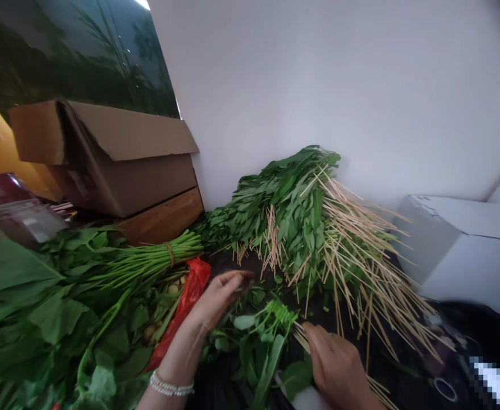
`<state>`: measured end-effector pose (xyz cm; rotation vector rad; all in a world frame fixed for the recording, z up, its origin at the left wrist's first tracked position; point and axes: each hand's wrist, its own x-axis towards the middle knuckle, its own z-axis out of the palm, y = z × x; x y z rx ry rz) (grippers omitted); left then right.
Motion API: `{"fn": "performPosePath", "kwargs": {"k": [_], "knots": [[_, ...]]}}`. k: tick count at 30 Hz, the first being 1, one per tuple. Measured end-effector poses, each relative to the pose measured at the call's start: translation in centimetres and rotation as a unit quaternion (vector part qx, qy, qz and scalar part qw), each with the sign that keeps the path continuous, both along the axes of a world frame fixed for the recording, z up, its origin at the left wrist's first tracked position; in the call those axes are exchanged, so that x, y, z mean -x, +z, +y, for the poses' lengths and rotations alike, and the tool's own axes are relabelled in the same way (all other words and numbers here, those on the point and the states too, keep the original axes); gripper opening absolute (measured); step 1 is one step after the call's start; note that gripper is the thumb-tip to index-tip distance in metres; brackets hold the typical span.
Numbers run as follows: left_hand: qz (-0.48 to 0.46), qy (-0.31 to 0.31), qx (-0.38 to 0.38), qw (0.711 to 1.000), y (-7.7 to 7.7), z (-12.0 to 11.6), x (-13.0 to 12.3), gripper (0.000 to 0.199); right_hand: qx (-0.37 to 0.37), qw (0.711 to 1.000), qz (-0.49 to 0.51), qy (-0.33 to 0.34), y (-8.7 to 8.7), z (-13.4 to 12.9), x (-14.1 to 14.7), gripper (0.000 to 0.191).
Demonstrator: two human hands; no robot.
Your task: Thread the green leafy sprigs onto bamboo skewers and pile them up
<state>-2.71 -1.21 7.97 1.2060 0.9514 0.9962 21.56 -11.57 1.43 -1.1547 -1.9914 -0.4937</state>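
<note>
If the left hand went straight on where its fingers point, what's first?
Probably the cluster of pale sticks jutting from the leafy green pile, ahead of the left hand; this single view leaves depth unclear.

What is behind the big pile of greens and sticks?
A white wall shows above and behind the pile; a white box stands to its right. Whatever lies low between pile and wall cannot be seen, as the pile covers it.
</note>
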Motion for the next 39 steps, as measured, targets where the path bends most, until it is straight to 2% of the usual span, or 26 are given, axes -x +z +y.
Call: {"fn": "performPosePath", "kwargs": {"k": [2,4,5,7,9,11,13,17,21,24,27,29,32,33,35,39], "knots": [[0.029,0.089,-0.041,0.995,0.8,0.8,2.1,0.050,-0.011,1.000,0.006,0.018,0.2,-0.1,-0.1,0.020],[0.120,0.157,-0.104,0.975,1.1,1.5,3.7,0.044,-0.026,0.999,0.019,0.036,0.3,-0.1,-0.3,0.016],[0.185,0.172,-0.136,0.958,0.9,1.7,4.3,0.038,-0.032,0.998,0.025,0.046,0.4,-0.2,-0.3,0.015],[0.328,0.161,-0.189,0.911,0.2,2.0,4.8,0.026,-0.037,0.997,0.033,0.067,0.4,-0.3,-0.3,0.015],[0.453,0.126,-0.217,0.856,-0.9,2.2,4.6,0.023,-0.034,0.995,0.038,0.081,0.3,-0.3,-0.2,0.016],[0.548,0.100,-0.209,0.804,-1.9,2.4,4.1,0.024,-0.029,0.995,0.038,0.089,0.0,-0.3,-0.1,0.017],[0.605,0.095,-0.186,0.768,-2.8,2.9,3.4,0.027,-0.033,0.995,0.034,0.093,-0.2,-0.3,-0.1,0.017],[0.642,0.104,-0.162,0.742,-4.0,4.2,2.3,0.032,-0.031,0.995,0.017,0.089,-0.1,-0.2,-0.1,0.018],[0.652,0.109,-0.159,0.734,-4.4,4.8,2.2,0.031,-0.038,0.995,0.005,0.093,0.3,-0.2,0.1,0.017],[0.639,0.113,-0.163,0.743,-3.9,4.6,2.5,0.028,-0.025,0.996,0.005,0.085,0.5,-0.2,0.2,0.019],[0.609,0.107,-0.179,0.765,-2.9,4.0,2.4,0.026,-0.008,0.998,0.009,0.063,0.3,0.0,0.3,0.019],[0.532,0.095,-0.195,0.819,-2.0,3.3,1.9,0.023,-0.001,0.999,0.006,0.050,0.0,0.1,0.2,0.020],[0.319,0.060,-0.179,0.929,-0.7,1.8,0.5,0.021,0.019,0.999,-0.001,0.035,-0.5,0.3,0.0,0.026],[0.250,0.041,-0.157,0.955,-0.4,1.2,-0.1,0.023,0.026,0.999,0.002,0.031,-0.6,0.3,0.0,0.028],[0.154,0.001,-0.102,0.983,0.0,0.1,-1.2,0.027,0.042,0.999,0.011,0.027,-0.7,0.2,0.0,0.030],[0.065,-0.037,-0.032,0.997,0.0,-1.5,-2.6,0.035,0.062,0.997,0.024,0.026,-0.5,0.1,0.1,0.030]]}}
